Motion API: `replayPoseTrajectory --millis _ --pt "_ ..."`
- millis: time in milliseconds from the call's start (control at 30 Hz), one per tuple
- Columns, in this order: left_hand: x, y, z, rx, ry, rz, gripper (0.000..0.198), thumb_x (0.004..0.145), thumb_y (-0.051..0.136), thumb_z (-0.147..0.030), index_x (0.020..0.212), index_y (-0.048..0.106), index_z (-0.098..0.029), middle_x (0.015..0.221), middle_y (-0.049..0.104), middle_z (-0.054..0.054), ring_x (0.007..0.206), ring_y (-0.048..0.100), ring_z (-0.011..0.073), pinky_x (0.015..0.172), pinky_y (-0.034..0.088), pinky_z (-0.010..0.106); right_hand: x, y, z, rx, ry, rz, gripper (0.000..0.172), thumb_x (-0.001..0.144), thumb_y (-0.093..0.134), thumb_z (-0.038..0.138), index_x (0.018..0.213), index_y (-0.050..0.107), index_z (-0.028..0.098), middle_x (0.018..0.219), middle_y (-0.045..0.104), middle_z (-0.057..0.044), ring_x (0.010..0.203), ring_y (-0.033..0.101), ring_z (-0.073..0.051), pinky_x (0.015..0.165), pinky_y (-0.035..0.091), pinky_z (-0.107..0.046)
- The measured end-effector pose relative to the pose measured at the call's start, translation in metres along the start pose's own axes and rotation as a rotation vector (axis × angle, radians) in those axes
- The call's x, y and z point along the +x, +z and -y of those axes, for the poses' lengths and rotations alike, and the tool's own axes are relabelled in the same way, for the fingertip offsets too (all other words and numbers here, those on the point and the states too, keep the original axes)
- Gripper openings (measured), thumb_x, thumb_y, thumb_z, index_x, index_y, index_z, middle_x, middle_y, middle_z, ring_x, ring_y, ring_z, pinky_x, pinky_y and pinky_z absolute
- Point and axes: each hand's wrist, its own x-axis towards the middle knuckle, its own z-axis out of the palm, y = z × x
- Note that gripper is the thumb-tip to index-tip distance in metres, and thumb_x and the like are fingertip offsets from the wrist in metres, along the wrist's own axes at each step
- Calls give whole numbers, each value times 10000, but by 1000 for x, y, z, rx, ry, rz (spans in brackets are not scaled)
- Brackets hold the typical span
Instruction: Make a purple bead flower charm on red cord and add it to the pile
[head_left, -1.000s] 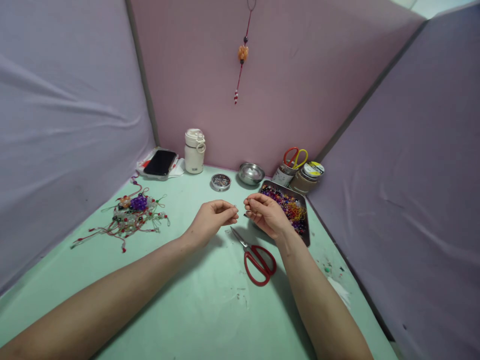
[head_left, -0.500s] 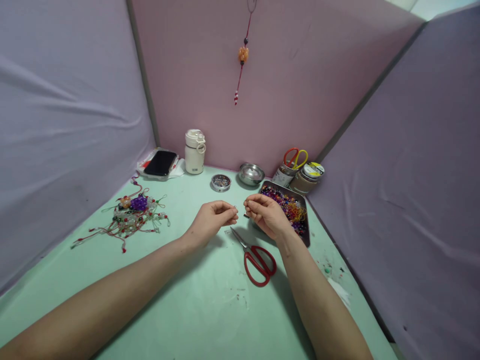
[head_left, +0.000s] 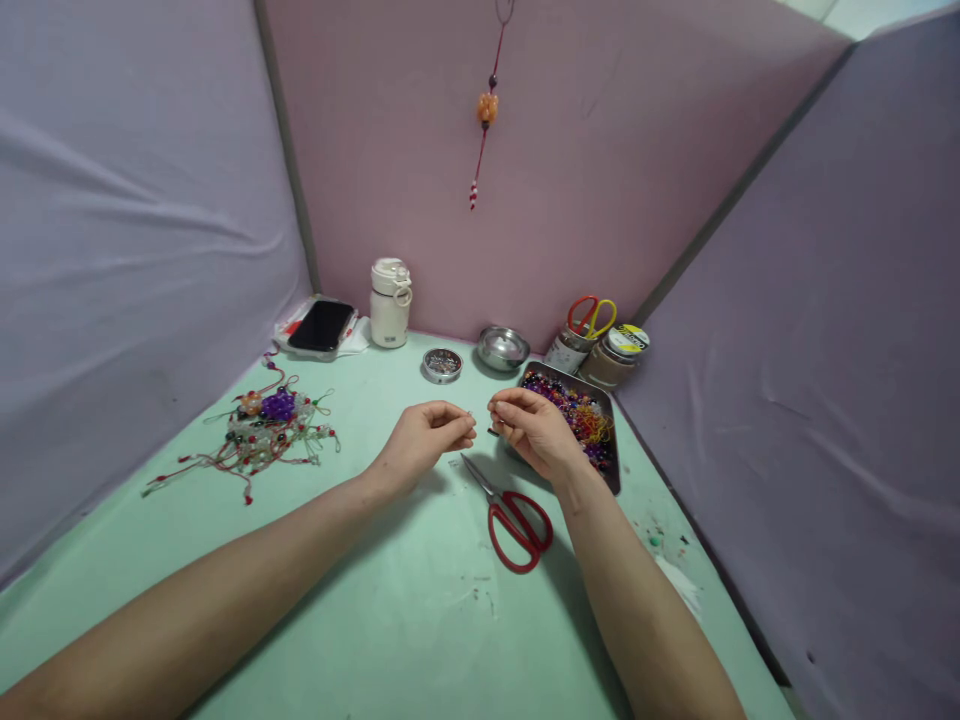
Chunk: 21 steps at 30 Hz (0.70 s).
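My left hand (head_left: 431, 440) is closed in a pinch above the middle of the pale green table (head_left: 360, 630); a tiny bit of something shows at its fingertips, too small to name. Facing it, a short gap away, my right hand (head_left: 534, 430) also pinches, and what its fingers hold cannot be made out. Just below both hands lie red-handled scissors (head_left: 517, 525), blades toward the left hand. Partly behind my right hand stands a dark tray (head_left: 616, 455) full of colourful beads and thread (head_left: 574, 405).
Beaded ornaments with cords (head_left: 274, 425) are heaped at left. Along the back stand a phone (head_left: 322, 327), a white bottle (head_left: 390, 310), a small round tin (head_left: 442, 366), a metal bowl (head_left: 503, 350) and jars (head_left: 615, 355) with scissors (head_left: 592, 315). A bead charm (head_left: 487, 108) hangs on the pink wall.
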Motion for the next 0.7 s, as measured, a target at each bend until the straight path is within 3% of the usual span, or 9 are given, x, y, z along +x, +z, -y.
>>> replayPoseTrajectory --millis 700 --pt "2 -1 5 -12 20 16 175 720 725 -301 740 670 -135 722 683 31 708 643 128 827 551 321 0 2 1 -12 3 -11 198 602 847 247 753 724 209 764 700 -1 707 608 -100 684 463 -242"
